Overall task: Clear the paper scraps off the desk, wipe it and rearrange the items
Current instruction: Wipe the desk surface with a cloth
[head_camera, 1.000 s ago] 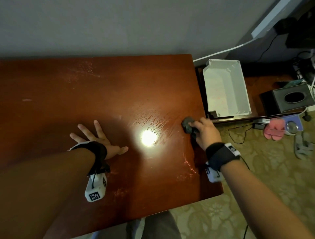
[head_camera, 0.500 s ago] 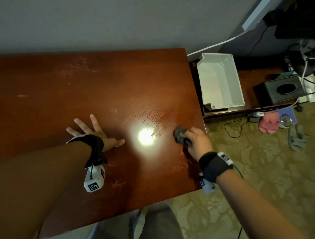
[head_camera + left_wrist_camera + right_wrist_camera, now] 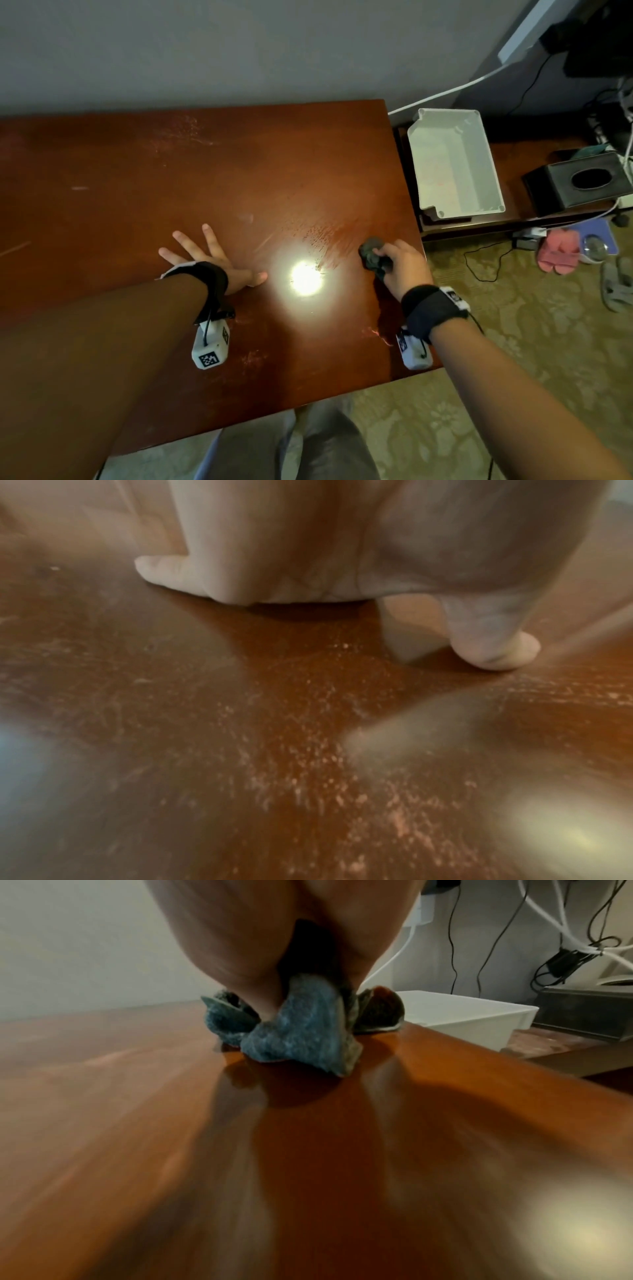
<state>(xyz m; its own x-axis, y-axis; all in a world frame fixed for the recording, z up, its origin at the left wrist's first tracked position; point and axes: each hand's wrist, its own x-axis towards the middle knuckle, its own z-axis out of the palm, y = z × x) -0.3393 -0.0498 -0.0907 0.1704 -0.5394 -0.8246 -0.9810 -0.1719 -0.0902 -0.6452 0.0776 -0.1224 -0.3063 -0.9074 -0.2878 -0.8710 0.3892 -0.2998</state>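
Overhead, the left hand (image 3: pixel 219 263) lies palm-down on the red-brown counter (image 3: pixel 239 164), its fingers (image 3: pixel 211 238) straight and spread apart, holding nothing. The right hand (image 3: pixel 407 267) sits near the counter's right edge. Its fingers (image 3: pixel 394 247) are curled tight around a bunched dark cloth (image 3: pixel 370 255), which is pressed against the wood. Speckled streaks (image 3: pixel 329 233) mark the surface just beyond the cloth, and a bright lamp reflection (image 3: pixel 306 278) lies between the two hands. Right of the counter, on a lower wooden stand (image 3: pixel 513 162), rest a white plastic bin (image 3: pixel 455 164) and a dark tissue box (image 3: pixel 582 181). Pink slippers (image 3: pixel 558 251) lie on the patterned carpet (image 3: pixel 513 325) nearby.
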